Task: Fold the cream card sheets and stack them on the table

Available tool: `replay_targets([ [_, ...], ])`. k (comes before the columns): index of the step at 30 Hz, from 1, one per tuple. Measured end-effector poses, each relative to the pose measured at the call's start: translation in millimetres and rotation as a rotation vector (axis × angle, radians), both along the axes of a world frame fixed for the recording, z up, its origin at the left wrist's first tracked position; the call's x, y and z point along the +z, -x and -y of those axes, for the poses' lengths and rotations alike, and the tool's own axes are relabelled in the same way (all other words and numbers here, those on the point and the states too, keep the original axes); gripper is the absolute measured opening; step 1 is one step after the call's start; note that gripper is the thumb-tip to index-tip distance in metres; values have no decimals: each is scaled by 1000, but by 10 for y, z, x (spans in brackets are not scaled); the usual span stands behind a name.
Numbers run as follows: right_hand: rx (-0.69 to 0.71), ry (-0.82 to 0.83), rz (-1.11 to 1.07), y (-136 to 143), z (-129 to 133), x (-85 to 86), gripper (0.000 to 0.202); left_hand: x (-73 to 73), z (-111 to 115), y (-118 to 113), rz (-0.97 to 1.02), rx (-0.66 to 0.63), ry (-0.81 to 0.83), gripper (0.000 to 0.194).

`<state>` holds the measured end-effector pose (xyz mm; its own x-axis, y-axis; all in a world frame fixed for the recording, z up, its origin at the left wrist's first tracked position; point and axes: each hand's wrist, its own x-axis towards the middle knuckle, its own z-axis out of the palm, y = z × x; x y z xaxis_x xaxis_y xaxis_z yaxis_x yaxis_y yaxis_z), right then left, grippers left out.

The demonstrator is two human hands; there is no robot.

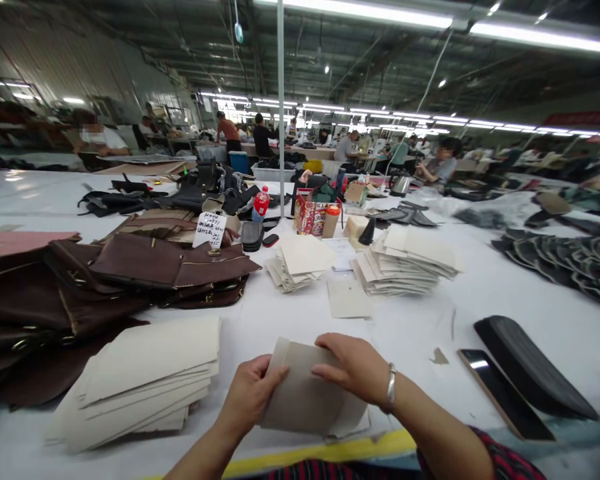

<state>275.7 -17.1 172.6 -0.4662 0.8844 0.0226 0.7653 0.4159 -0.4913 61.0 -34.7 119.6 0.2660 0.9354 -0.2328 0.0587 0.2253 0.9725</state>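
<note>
Head view: the left grip (259,390) is closed on the near-left edge of a beige panel (303,393), thumb on the upper face. The right grip (353,370), at the panel's far-right edge, is also closed on it, thumb and forefinger parted. The panel is tilted between both grips, above the table (420,333). Left of the left grip: a fanned stack of pale sheets (150,373); beyond that stack, brown leather pieces (165,263). Directly beyond both grips: a single square sheet (349,299), lying flat. Right of the right grip: a phone (503,393), just beside a curved black stack (530,363).
</note>
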Motion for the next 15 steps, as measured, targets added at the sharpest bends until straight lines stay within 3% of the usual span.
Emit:
replay_targets([
  [2, -37, -17, -29, 129, 15, 13, 34, 62, 27, -64, -84, -16, -43, 31],
  [7, -38, 155, -293, 304, -45, -95, 27, 143, 59, -130, -238, 1, -142, 33],
  [11, -84, 196, -447, 274, -73, -162, 31, 149, 20, -135, -307, -29, -173, 35],
  [15, -105, 364, -433, 98, -70, -140, 41, 137, -19, -152, -397, -145, -155, 39],
])
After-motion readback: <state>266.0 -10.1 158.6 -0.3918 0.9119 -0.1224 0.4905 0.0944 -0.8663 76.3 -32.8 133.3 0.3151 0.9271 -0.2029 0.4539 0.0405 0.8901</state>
